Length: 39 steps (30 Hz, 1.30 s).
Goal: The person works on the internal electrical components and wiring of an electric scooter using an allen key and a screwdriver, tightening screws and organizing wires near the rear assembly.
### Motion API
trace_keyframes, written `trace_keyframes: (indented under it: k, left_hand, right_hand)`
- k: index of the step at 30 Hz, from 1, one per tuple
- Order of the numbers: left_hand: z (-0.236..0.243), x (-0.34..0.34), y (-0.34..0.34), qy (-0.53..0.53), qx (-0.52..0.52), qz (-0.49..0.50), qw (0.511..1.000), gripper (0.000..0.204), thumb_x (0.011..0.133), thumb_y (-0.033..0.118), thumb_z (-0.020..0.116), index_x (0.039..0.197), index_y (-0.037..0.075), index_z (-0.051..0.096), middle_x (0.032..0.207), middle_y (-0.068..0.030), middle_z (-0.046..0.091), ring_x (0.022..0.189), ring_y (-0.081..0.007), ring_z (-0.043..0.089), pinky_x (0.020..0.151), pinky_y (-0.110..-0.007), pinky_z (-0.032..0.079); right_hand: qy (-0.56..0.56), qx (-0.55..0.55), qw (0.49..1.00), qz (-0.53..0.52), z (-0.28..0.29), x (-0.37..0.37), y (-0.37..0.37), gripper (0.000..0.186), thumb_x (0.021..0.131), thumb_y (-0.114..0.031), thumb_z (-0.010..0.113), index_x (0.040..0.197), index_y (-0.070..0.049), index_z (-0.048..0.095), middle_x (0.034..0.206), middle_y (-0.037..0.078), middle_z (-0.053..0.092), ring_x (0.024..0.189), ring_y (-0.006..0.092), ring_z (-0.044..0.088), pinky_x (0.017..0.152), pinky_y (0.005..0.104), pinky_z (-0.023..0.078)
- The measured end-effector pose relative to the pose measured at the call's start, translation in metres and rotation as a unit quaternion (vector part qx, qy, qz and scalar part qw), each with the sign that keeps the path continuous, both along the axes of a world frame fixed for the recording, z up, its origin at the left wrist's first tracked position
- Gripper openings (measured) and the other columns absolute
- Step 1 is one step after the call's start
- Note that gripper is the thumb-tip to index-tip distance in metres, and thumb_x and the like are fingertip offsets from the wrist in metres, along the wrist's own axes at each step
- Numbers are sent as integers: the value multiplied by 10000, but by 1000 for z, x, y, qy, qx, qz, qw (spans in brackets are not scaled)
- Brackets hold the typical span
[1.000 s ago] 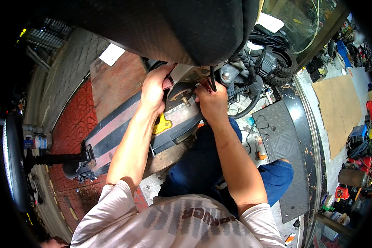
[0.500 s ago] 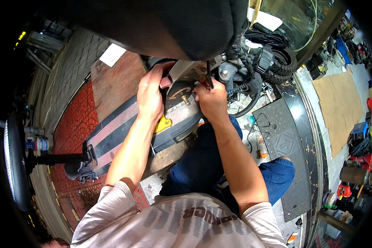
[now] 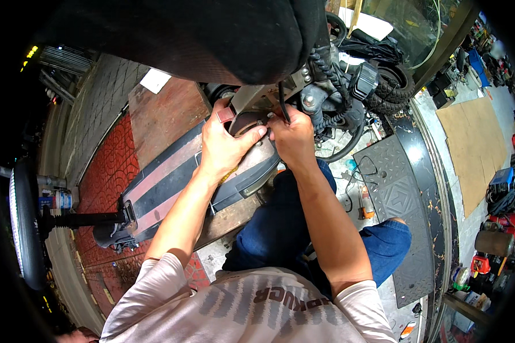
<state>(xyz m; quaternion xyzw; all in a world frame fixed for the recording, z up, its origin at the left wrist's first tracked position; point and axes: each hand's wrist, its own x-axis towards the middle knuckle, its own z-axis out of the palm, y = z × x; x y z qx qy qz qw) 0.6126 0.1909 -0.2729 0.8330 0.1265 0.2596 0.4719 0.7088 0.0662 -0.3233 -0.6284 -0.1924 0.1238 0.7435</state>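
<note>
An electric scooter's black deck [image 3: 171,197] with pinkish strips lies in front of me. At its rear end, my left hand [image 3: 220,150] curls its fingers around the metal bracket [image 3: 256,98], beside a red reflector [image 3: 225,115]. Its thumb stretches across the dark wheel area to a small bolt [image 3: 260,123]; the other fingertips are hidden. Close by, my right hand [image 3: 293,138] is closed in a pinch near that bolt, and what its fingertips hold is hidden. A black cable [image 3: 282,98] hangs down against this hand. Something yellow [image 3: 230,174] shows beside my left wrist.
The black seat [image 3: 212,37] overhangs the work from above. Right of the bracket are a coil-spring shock absorber [image 3: 320,66] and knobby tyres [image 3: 396,86]. A dark ramp plate [image 3: 392,194] and an orange-tipped tool [image 3: 365,200] lie on the floor. The handlebar stem [image 3: 86,219] extends left.
My left hand has shifted toward my right hand, its thumb now reaching across to the bolt. The yellow thing is mostly covered by my wrist. My right hand has stayed near the bolt.
</note>
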Motion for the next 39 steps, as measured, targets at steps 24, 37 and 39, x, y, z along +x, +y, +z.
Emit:
trace_keyframes:
  k: [24, 37, 39]
  left_hand:
    - [7, 5, -3, 19, -114, -7, 993, 515, 760, 62, 886, 1227, -10, 682, 1082, -100, 796, 988, -143, 722, 938, -311, 552]
    - [-3, 4, 1, 8, -135, -10, 991, 476, 771, 32, 867, 1217, 3, 705, 1076, -85, 784, 970, -153, 719, 909, -323, 562]
    - [2, 5, -3, 32, -127, -4, 991, 444, 782, 26, 864, 1198, 1, 712, 1064, -72, 781, 949, -145, 714, 897, -317, 563]
  right_hand:
    - [-25, -46, 998, -28, -8, 0, 2, 78, 888, -22, 669, 950, 13, 699, 773, 77, 713, 689, 123, 623, 668, 321, 510]
    - [12, -1, 999, 34, -7, 4, 1, 151, 909, -26, 630, 1010, 33, 726, 902, 123, 777, 803, 165, 696, 764, 340, 544]
    - [58, 0, 997, 41, -1, 5, -5, 140, 903, -23, 635, 996, 34, 724, 902, 118, 778, 801, 149, 694, 756, 325, 540]
